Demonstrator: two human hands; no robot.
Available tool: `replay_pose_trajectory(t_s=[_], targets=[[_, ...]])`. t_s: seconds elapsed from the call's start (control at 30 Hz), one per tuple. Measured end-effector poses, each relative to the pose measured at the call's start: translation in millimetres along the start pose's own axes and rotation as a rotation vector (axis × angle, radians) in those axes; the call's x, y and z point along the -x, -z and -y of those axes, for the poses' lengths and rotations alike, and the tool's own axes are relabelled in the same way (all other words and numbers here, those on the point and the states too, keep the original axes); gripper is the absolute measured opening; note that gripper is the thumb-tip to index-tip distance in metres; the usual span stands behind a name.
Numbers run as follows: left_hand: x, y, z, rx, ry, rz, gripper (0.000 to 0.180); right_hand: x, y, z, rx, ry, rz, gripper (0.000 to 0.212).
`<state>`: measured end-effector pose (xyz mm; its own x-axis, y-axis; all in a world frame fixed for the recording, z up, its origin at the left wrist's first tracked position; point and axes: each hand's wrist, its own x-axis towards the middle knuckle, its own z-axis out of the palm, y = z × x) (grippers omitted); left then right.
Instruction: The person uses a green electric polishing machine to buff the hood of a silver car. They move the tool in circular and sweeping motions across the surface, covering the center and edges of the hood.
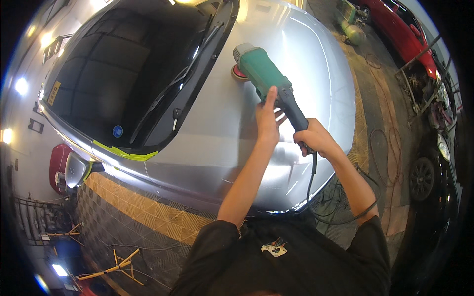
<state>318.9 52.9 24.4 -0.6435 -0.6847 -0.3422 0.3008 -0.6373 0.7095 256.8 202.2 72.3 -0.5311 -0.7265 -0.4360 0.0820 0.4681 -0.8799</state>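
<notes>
The right hand [318,138] is gripping the rear handle [295,112] of the green polisher [264,69]; the left hand [268,123] is cradling its middle, firmness unclear. Lying over the silver hood [212,128], it is probably feeling heavy and rigid, favouring holds at handle and body.

On my feed the polisher [266,71] shows green, with a grey head [245,49], black handle [294,113] and red pad [239,72]. I see a silver hood [212,133], yellow-green tape [123,154], dark grey floor [121,228] with a yellow triangle-patterned band [148,213], a red car [390,28], a black shirt [316,261].
</notes>
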Motion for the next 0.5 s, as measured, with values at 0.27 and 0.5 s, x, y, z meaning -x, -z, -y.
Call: replay_pose_trajectory(t_s=[0.27,0.5], targets=[[46,16,-18,-0.104,-0.191,-0.003,0.077,66,-14,-29,0.093,-0.012,0.147,0.017],[92,52,-12,-0.162,-0.431,-0.118,0.112,97,-41,-44,0.14,0.039,0.196,0.019]])
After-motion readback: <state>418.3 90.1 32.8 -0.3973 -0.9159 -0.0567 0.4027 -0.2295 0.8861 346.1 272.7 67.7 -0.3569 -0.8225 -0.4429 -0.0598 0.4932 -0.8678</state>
